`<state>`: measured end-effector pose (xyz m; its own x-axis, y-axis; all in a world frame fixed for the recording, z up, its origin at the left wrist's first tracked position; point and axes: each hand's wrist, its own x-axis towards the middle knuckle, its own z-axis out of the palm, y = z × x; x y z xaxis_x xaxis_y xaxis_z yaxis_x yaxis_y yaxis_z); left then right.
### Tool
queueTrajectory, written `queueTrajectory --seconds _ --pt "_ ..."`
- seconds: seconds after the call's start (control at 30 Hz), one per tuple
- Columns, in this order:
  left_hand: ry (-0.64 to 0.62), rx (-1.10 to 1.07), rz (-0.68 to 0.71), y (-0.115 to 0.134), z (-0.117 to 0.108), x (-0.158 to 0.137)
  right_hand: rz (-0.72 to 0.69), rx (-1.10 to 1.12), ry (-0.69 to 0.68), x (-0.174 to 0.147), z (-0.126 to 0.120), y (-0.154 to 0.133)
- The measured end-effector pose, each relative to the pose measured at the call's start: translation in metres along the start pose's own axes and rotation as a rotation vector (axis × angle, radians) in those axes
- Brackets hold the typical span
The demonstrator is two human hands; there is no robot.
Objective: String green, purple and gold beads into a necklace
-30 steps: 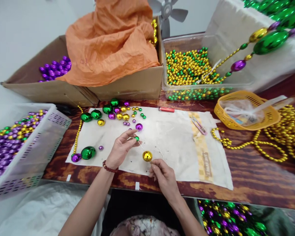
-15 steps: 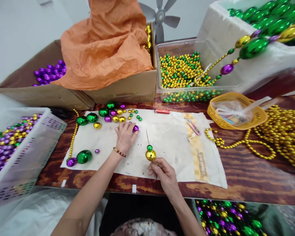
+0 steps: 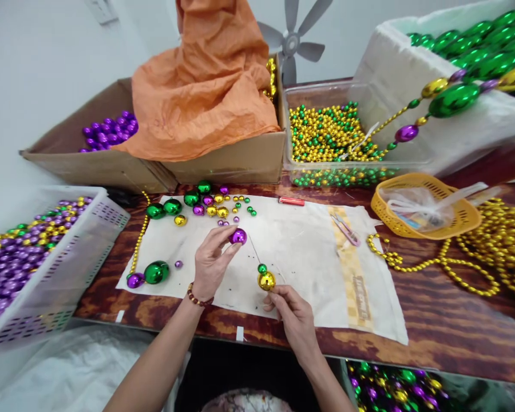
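Note:
A shiny purple bead (image 3: 239,236) is pinched between the thumb and fingertips of my left hand (image 3: 212,260), raised above the white cloth (image 3: 300,246). Just right of it is the tip of a long thin needle (image 3: 254,249). On the needle sit a small green bead (image 3: 262,268) and, below it, a larger gold bead (image 3: 266,280). My right hand (image 3: 292,312) is closed at the needle's lower end, right under the gold bead; its fingers hide the exact grip. Loose green beads (image 3: 172,206), purple beads (image 3: 198,210) and gold beads (image 3: 222,212) lie beyond my left hand.
At the cloth's left lies a gold bead strand (image 3: 139,243) with a big green bead (image 3: 157,272). Pink-handled snips (image 3: 345,230) and a red tube (image 3: 291,201) rest on the cloth. Around it stand a yellow basket (image 3: 427,229), a clear bin (image 3: 360,166), cardboard boxes (image 3: 223,160) and a white crate (image 3: 98,240).
My left hand has lifted the purple bead from the cloth and brought it nearer to me, beside the needle tip. My right hand keeps its grip; the whole view has shifted slightly.

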<state>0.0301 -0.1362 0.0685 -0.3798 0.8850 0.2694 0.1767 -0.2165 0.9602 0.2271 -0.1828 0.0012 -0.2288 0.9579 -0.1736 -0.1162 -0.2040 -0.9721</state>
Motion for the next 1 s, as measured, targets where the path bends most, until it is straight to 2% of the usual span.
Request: queueTrajectory --seconds 0.2,0.4,0.63,1.0 --pt "0.082 -0.221 -0.109 0.005 -0.014 0.01 -0.019 -0.085 -0.061 -0.001 0.005 0.002" --pt "0.083 -0.356 -0.217 0.012 -0.016 0.013 -0.001 -0.079 -0.086 0.001 0.01 0.003" --pt "0.088 -0.426 -0.27 0.015 -0.012 0.013 0.005 -0.091 -0.088 -0.001 0.01 0.003" --pt "0.009 -0.378 -0.285 0.018 -0.006 -0.002 -0.04 -0.015 -0.048 0.001 0.019 0.003"
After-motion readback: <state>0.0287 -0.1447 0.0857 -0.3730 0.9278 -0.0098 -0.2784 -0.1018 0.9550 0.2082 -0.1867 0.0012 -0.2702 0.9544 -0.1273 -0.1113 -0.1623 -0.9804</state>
